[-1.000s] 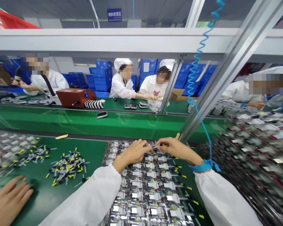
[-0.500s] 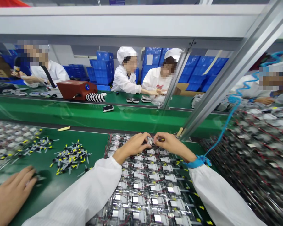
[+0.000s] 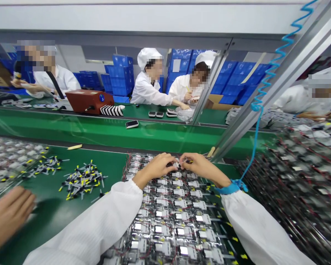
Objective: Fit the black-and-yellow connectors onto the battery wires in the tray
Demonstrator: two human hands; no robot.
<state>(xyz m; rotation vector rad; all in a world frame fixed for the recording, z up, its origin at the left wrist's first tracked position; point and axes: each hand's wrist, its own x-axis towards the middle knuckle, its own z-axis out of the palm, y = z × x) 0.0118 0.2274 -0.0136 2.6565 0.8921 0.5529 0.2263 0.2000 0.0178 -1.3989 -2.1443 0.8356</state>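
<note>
- The left sleeve [image 3: 118, 206] lies close over the near module rows [image 3: 162, 230]; perhaps its cloth could catch a thin wire and shift a module.
- The blue cord [image 3: 255, 140], joined to the wristband [image 3: 228, 188], might tug the right hand [image 3: 198, 165] if the arm reaches too far.
- The small part [image 3: 177, 165] could slip, or its wire bend, if the fingers press unevenly.
- This part is at the far rows, between both hands, just beside the fingertips of the left hand [image 3: 156, 166].
- Both hands are curled, fingers slightly apart; I cannot tell whether either grips it.
</note>
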